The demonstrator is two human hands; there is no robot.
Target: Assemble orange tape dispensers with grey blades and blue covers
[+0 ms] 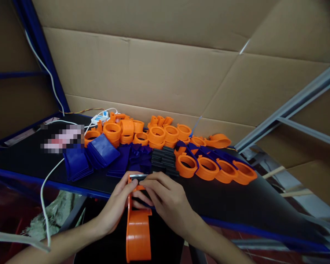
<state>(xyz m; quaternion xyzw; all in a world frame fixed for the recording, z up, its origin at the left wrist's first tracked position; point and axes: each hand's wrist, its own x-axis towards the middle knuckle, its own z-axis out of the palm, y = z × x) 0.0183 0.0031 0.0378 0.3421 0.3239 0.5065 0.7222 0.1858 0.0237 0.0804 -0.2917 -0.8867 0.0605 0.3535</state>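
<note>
My left hand (pixel 118 207) and my right hand (pixel 167 200) both grip an orange plastic tape-dispenser body (pixel 138 234) at the table's near edge. Its round part hangs toward me, below the edge. At its top end sits a small toothed metal blade (pixel 137 176), pinched between the fingers of both hands. My right hand's fingers curl over the top from the right; my left thumb presses from the left.
On the black table (pixel 236 205) lie several orange dispenser parts (pixel 206 167), more orange rings at the back (pixel 156 134), stacks of blue pieces (pixel 99 152) and black pieces (pixel 163 159). A white cable (pixel 48 179) and power strip (pixel 100 117) sit left. Cardboard walls stand behind.
</note>
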